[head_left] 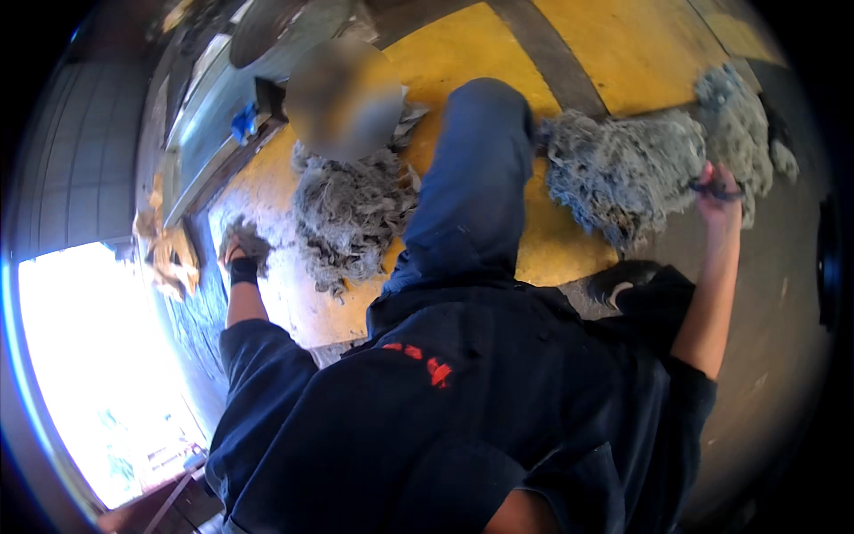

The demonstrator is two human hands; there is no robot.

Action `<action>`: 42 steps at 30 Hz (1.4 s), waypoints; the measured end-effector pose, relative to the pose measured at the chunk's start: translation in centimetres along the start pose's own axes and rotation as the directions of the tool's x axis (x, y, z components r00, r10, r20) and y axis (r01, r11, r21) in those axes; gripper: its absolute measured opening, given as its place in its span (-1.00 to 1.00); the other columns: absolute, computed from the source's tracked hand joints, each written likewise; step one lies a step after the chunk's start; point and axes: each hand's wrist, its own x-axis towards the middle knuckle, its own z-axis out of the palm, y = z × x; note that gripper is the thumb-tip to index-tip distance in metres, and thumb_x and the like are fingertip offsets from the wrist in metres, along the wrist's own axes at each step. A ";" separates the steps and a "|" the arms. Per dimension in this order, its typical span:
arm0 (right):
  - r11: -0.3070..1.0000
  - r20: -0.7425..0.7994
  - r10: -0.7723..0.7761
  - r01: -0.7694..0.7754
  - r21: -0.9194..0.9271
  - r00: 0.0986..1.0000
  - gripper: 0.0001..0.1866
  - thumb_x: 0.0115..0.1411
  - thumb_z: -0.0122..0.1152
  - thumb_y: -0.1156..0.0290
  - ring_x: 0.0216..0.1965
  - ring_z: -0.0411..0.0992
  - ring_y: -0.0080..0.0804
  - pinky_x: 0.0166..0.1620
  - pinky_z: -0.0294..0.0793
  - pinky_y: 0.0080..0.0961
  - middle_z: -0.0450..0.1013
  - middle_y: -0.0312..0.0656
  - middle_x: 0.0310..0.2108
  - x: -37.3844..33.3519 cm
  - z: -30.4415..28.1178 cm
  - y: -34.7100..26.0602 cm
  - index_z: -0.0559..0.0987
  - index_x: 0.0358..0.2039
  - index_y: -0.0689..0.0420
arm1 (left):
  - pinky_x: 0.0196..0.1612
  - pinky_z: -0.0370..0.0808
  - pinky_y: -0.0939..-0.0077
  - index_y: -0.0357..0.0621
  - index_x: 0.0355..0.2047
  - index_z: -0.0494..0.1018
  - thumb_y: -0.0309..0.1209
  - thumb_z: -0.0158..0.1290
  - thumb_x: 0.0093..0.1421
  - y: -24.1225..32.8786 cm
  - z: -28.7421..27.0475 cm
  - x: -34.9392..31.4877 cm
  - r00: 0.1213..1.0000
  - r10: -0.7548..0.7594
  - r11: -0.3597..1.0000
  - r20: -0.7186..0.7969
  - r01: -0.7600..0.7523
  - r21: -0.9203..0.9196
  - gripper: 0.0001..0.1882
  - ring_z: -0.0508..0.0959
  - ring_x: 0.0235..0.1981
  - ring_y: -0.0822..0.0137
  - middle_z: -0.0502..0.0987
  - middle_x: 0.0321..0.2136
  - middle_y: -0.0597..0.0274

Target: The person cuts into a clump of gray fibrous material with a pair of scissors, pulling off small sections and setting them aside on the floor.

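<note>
Our left hand (pixel 233 246), with a snug black wristband (pixel 243 270) below it, is at a small, matted tuft of dark grey fibre (pixel 254 246) over the pale, glossy end of the flooring; we cannot tell whether its fingers are apart or clamped on those strands. Our right hand (pixel 715 193), out at the far side, has its fingers curled around a narrow dark object (pixel 728 192), too small for us to make out in kind. It meets the edge of a broad, shaggy mass of grey wool-like fleece (pixel 618 165), curly and tangled on top, darker and clotted along its lower fringe. Just beyond lies a paler, looser grey-green heap of fleece (pixel 737 120), drooping in a long, ragged shape. Between our hands, left of our bent knee in smooth dark-blue trouser cloth (pixel 480 151), sits a rumpled pile of stringy grey fleece (pixel 347 214), its locks spilling over the scuffed yellow floor panels (pixel 445 49). A flat grey-brown strip (pixel 556 58) divides the yellow. On our left we see crumpled, jagged tan sheet material (pixel 169 249) and a crinkled bright-blue scrap (pixel 243 123) against a straight-edged frame.
</note>
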 end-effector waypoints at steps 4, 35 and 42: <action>0.998 0.184 -0.005 -0.007 0.061 0.983 -0.80 0.02 0.24 0.47 -0.50 0.45 -0.38 -0.43 0.52 -0.58 0.44 -0.10 -0.48 1.1 -0.7 0.1 0.43 -0.41 0.30 | -0.16 0.39 0.34 -0.23 -0.35 0.49 -0.15 0.08 -0.11 -0.3 0.3 3.3 0.932 0.286 0.530 0.222 -0.347 0.774 -0.59 0.47 -0.34 0.19 0.51 -0.41 0.15; 0.981 -0.273 -0.135 0.167 0.098 0.953 -0.84 0.03 0.20 0.40 -0.57 0.34 -0.61 -0.50 0.36 -0.76 0.40 -0.26 -0.55 -7.3 4.8 -3.1 0.44 -0.49 0.21 | 0.03 0.30 0.07 0.29 0.26 -0.39 -0.41 0.33 -0.31 8.6 77.0 -36.3 0.121 -0.030 -0.044 0.992 -0.992 0.119 0.29 0.28 0.07 -0.09 0.04 0.17 -0.10; 0.977 -0.163 -0.185 0.200 0.078 0.969 -0.83 0.01 0.21 0.41 -0.57 0.38 -0.59 -0.53 0.40 -0.74 0.42 -0.22 -0.54 -7.0 5.6 -3.3 0.46 -0.46 0.25 | -0.09 0.37 0.22 -0.11 -0.15 0.43 -0.26 0.02 0.00 8.4 77.5 -32.4 -0.090 0.045 0.162 0.995 -0.982 -0.096 -0.62 0.47 -0.16 -0.05 0.50 -0.28 -0.10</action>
